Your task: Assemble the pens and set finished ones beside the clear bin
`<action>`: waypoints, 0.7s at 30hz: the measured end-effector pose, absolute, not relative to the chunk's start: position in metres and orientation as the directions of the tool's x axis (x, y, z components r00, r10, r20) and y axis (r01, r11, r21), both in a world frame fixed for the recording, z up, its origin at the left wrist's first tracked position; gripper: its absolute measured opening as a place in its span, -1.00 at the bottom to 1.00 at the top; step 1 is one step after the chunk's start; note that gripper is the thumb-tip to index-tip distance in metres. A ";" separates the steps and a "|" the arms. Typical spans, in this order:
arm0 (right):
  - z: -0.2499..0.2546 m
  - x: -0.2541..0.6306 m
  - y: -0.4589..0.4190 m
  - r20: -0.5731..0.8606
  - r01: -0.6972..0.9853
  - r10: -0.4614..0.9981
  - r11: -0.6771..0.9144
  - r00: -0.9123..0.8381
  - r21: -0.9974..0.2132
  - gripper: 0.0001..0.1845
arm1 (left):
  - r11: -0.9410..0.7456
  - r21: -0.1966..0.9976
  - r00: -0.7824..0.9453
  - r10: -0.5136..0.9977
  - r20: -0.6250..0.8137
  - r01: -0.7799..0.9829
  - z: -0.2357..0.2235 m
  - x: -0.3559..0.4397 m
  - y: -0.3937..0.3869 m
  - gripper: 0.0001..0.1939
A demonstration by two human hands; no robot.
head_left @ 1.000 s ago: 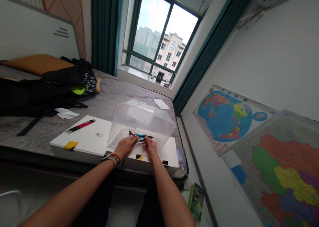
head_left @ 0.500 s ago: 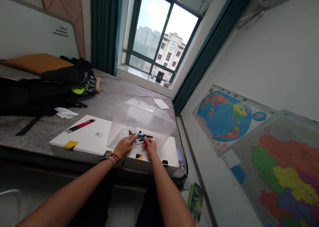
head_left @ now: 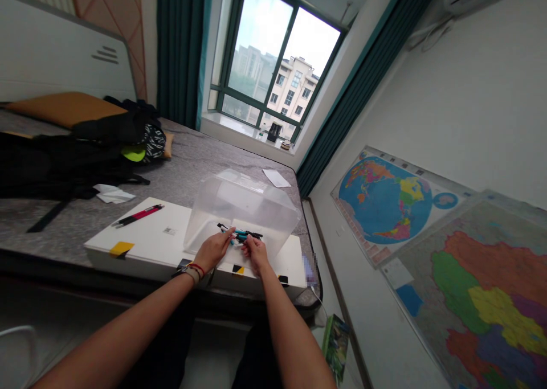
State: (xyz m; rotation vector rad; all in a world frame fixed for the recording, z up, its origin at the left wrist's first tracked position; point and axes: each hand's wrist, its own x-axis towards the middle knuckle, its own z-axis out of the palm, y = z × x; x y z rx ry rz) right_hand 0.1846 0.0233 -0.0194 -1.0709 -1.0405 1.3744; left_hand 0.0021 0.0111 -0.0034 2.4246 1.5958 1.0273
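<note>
My left hand (head_left: 216, 249) is closed in a pinch on a pen (head_left: 223, 228), whose dark end sticks out up and to the left of my fingertips. Close beside it, my right hand (head_left: 255, 252) pinches a pen at the near edge of a small pile; its fingers hide most of that pen. Several teal and black pens (head_left: 248, 233) lie together just beyond my fingertips. Behind and around the pile stands a clear plastic bin (head_left: 243, 198), tipped with its opening towards me. It rests on white boxes (head_left: 177, 215) with yellow and black corner marks.
Red and black pens (head_left: 139, 215) lie on the left part of the white surface. Crumpled tissue (head_left: 113, 193), a black bag (head_left: 64, 161) and a paper sheet (head_left: 276, 177) are on the grey mattress (head_left: 192, 150). A wall with maps (head_left: 384, 195) rises at right.
The pen at my left fingertips now points further left, and the pinkish pen end beside it no longer shows. My right fingers have shifted slightly along the pile.
</note>
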 end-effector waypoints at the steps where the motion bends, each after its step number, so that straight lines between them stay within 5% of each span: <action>1: -0.019 0.185 0.023 -0.056 -0.210 0.997 -0.066 -0.053 -0.975 -0.48 | -0.459 0.386 0.242 0.836 0.492 0.800 -0.004 0.002 0.011 -0.53; 21: -0.007 0.188 0.017 -0.090 -0.102 0.982 -0.107 -0.165 -0.989 -0.37 | -0.407 0.359 0.256 0.880 0.400 0.840 0.000 0.003 0.007 -0.55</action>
